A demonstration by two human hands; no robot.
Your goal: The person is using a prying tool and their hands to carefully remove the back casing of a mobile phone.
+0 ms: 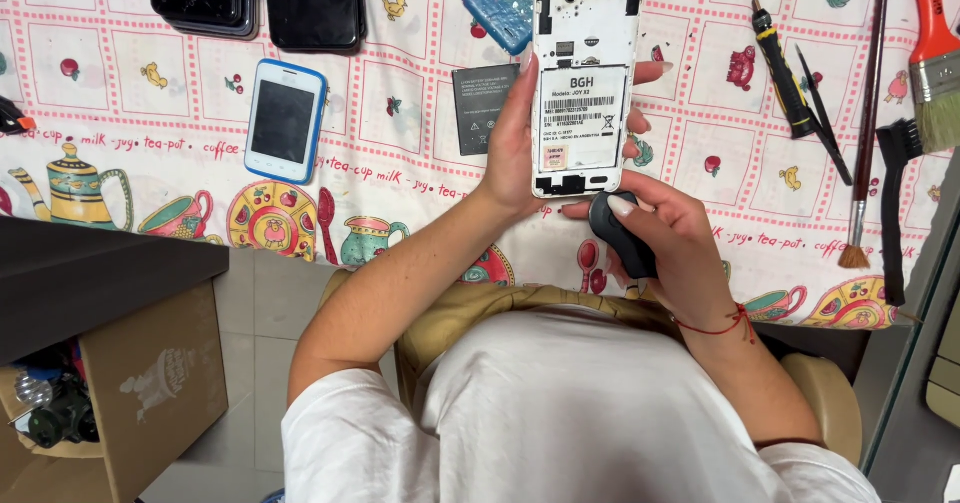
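My left hand [515, 148] holds a white phone [585, 88] upright with its back cover off, so the bare battery bay and a label face me. My right hand [675, 238] sits just below the phone's bottom edge and grips a small dark rounded tool [620, 233], its top close to the phone's lower end. A grey battery [482, 106] lies flat on the patterned tablecloth [400, 113] just left of my left hand. A blue dotted back cover [510, 1] rests behind the phone, partly hidden by it.
A small blue-and-white phone [285, 120] lies at left, two black phones [255, 1] beyond it. A screwdriver [785, 73], thin brushes [866, 123] and an orange-handled paintbrush [935, 53] lie at right. A cardboard box [150, 383] stands on the floor at lower left.
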